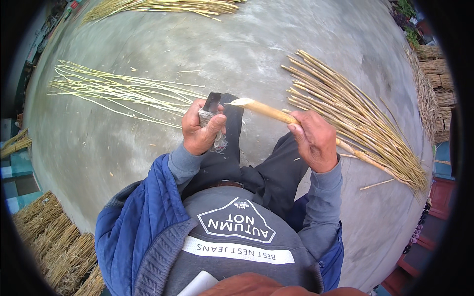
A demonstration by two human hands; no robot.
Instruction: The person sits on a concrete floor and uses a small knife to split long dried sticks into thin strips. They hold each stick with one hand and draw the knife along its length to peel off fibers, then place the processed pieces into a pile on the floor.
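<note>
In my left hand (198,129), closed in front of my lap, is a short dark-bladed knife (212,102). Frayed whitish cloth (207,117) wraps its grip, and most of the handle is hidden by my fingers. My right hand (316,140) is wrapped round a thick yellow-brown cane stalk (266,110). The stalk's slanted pale end points left toward the knife, with a small gap between them. Its other end runs out behind my right hand toward the lower right, over the pile of canes.
Brown canes (355,118) lie fanned on the concrete floor to the right. Thin pale-green split strips (123,91) lie at the left. More stalks (163,6) are at the far edge. Straw bundles are stacked lower left (59,241) and far right (437,81).
</note>
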